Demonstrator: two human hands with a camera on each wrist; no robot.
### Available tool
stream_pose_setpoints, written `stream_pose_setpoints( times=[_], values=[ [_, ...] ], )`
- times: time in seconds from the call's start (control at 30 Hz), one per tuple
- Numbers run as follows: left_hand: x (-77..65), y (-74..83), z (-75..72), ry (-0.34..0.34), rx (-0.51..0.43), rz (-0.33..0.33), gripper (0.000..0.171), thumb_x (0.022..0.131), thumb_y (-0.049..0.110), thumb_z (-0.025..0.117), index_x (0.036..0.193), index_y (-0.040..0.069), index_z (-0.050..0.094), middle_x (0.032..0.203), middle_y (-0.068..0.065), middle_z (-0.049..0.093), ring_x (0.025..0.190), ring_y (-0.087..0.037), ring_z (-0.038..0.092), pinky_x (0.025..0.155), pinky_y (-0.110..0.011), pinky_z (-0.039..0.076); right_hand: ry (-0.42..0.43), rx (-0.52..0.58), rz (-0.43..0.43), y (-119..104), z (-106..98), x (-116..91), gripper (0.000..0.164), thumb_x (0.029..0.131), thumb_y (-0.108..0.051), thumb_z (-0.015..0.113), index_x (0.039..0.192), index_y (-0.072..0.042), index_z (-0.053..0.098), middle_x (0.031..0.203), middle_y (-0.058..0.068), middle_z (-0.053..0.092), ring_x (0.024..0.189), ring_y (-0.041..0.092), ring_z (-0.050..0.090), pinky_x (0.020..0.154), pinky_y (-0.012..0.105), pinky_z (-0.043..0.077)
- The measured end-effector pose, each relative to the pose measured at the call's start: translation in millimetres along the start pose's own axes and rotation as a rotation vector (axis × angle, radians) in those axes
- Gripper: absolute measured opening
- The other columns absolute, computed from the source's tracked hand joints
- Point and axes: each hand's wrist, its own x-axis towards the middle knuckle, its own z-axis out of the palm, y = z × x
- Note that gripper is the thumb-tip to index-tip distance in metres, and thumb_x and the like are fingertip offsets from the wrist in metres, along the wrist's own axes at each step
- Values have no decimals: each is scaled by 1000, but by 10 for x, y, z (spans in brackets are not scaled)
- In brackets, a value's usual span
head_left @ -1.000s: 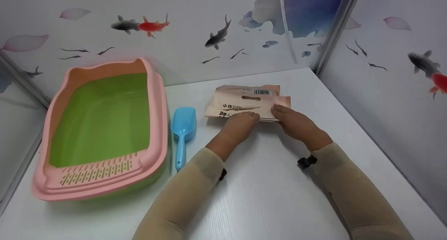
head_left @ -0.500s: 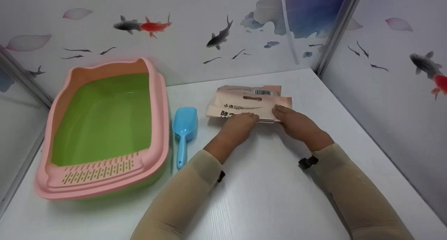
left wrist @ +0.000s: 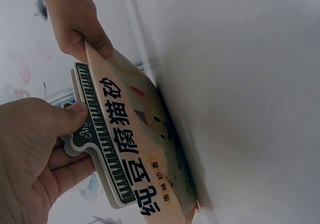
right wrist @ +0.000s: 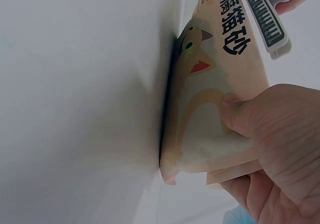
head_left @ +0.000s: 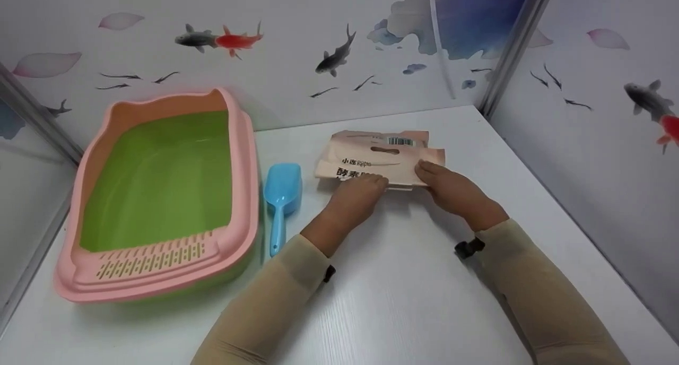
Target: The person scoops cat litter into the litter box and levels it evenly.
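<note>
A peach-coloured cat litter bag [head_left: 345, 153] with a drawn cat and dark printing stands near the table's back edge, its top folded over. My left hand [head_left: 356, 203] pinches the handle of a sealing clip [left wrist: 102, 139], white with a dark green piano-key pattern, thumb on one side and fingers on the other. The clip lies along the folded edge of the bag in the left wrist view; the head view mostly hides it. My right hand [head_left: 451, 190] grips the bag's right end, with the thumb [right wrist: 235, 114] pressed on the printed face and fingers behind.
Left of the bag lies a blue scoop [head_left: 283, 187] on the white table [head_left: 403, 296]. A large litter box [head_left: 245, 153] with a pink rim and green inside fills the left side. Fish-patterned wall panels [head_left: 286, 89] border the table at the back and right.
My left hand has shifted slightly left and nearer along the folded edge, showing more of the bag's print. The right hand keeps its grip. The head view has shifted slightly.
</note>
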Motion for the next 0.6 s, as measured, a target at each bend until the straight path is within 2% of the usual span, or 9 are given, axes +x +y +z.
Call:
stream_pose_setpoints(
  times=[0.13,0.4,0.6],
  values=[
    [-63,-17,-11,-6,2,-5,23,107,12,55,127,11,66,129,-4,73,118,-18,71,97,-29,58,8,7,-12,-15,-12,-16,56,106,-10,58,158,-5,39,164,16,40,148,36,44,114,51,45],
    [-145,-72,-26,-72,-24,-25,25,106,7,56,129,8,65,128,-7,73,117,-22,71,100,-32,57,-34,8,19,-29,-13,-4,57,107,-12,55,160,-7,34,167,15,35,151,36,40,117,52,42],
    [-249,-100,-51,-96,-85,-62,18,103,8,61,119,8,70,111,-6,77,105,-22,74,92,-34,59,-66,8,43,-35,-42,-4,59,108,-14,54,162,-10,31,169,13,33,153,35,37,119,53,39]
  ],
)
